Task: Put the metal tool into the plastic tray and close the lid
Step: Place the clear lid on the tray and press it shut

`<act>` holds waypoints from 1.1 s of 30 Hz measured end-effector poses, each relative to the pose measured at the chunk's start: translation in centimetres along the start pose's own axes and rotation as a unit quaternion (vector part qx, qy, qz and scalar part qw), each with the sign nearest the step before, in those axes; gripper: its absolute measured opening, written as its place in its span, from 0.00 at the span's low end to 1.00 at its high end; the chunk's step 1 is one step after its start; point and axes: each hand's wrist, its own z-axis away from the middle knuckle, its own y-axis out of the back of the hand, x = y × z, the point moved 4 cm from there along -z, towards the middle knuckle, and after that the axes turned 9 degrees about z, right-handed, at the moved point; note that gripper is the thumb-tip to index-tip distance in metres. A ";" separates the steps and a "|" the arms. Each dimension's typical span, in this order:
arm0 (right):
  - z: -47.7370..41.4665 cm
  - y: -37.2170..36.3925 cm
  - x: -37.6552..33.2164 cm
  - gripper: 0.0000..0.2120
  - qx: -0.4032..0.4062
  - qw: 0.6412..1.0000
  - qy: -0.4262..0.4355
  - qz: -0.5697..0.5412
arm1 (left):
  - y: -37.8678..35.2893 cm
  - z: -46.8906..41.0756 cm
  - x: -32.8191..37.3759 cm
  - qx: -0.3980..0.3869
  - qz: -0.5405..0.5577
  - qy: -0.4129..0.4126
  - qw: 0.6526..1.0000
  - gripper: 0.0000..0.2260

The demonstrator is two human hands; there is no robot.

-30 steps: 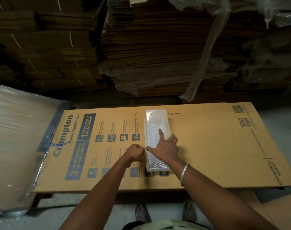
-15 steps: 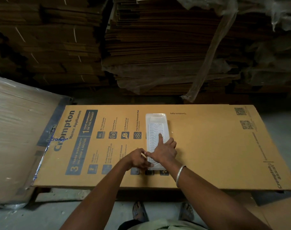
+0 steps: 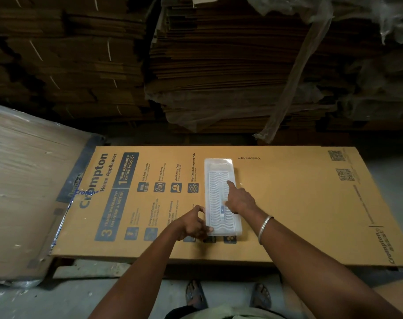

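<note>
I see the plastic tray point(image 3: 221, 194) flat on cardboard point(image 3: 287, 203), lid down. Left hand point(image 3: 193, 223) pinches its near-left corner; right hand point(image 3: 240, 200) presses with forefinger extended on top.

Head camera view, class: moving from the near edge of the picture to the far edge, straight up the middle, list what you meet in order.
Sandalled feet → flat printed carton → plastic tray, with both hands on it → stacked flattened cardboard.
</note>
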 end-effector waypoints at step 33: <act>-5.3 3.2 0.7 0.76 0.031 0.971 0.177 0.161 | -0.6 -1.7 5.5 0.127 -0.572 -0.159 0.794 0.71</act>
